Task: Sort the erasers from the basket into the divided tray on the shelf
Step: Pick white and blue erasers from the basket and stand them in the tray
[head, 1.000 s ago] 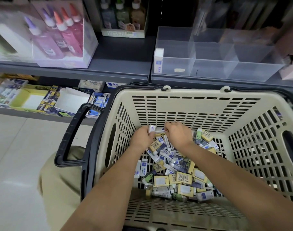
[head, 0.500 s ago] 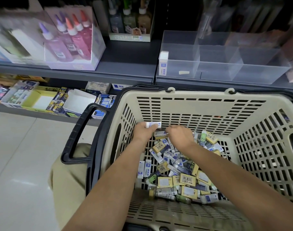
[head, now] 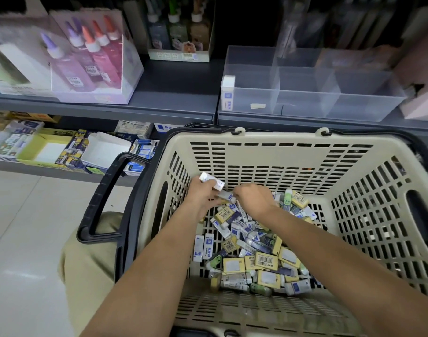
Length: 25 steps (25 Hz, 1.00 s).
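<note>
Left hand now lifted off the pile, grip closed on a white eraser. Right hand curled, pinching another eraser beside it. Ready for the divided tray, upper right, nearly empty.

Two bare hands work among packaged erasers in a beige shopping basket before a stationery shelf.

The left hand grips white erasers raised above the heap, while the right hand pinches another white eraser just beside it. The pile of erasers fills the basket floor. At 1 o'clock a clear divided tray sits on the shelf, one white eraser upright in its left compartment. Glue bottles stand at 10 o'clock.
</note>
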Each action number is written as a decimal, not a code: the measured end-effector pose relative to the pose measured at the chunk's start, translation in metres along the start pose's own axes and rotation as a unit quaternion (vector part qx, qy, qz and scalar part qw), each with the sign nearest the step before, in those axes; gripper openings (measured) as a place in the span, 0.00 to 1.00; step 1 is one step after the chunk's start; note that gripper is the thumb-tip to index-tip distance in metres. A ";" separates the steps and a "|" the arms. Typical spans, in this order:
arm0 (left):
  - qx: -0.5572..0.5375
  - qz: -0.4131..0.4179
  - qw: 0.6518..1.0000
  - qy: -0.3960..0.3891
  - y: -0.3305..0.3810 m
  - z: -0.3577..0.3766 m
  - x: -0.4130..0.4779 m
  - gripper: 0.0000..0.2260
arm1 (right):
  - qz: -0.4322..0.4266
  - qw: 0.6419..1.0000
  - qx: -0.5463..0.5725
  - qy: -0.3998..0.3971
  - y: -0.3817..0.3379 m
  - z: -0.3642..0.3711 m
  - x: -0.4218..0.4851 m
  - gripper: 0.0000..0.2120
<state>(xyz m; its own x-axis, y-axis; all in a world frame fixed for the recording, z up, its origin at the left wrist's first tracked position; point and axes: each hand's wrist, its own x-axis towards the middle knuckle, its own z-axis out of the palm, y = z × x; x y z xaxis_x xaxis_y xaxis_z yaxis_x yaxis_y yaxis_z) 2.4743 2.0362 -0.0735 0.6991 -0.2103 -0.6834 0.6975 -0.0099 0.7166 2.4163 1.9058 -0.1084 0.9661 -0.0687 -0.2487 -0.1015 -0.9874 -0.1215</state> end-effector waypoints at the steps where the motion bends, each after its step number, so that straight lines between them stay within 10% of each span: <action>1: -0.004 -0.026 1.000 -0.003 0.000 0.001 -0.002 0.09 | -0.001 1.000 0.004 -0.011 0.001 0.001 0.000 0.11; 11: 0.027 -0.058 0.998 0.005 0.004 0.002 -0.002 0.09 | -0.005 0.990 0.139 0.008 -0.002 -0.003 -0.002 0.12; 16: 0.141 0.024 0.989 -0.046 -0.001 0.007 0.001 0.09 | 0.030 0.927 0.373 0.000 0.017 -0.027 -0.019 0.06; 25: 0.094 -0.094 0.968 -0.213 0.004 0.007 -0.017 0.11 | 0.122 0.792 0.597 -0.051 0.012 -0.063 -0.028 0.07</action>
<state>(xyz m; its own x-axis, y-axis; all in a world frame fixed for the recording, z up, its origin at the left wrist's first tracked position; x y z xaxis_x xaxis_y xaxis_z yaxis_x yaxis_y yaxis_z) 2.4645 2.0323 -0.0580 0.4070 -0.5706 -0.7133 0.7365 -0.2569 0.6257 2.4031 1.8872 -0.0422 0.8651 -0.1655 -0.4735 -0.4928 -0.1045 -0.8639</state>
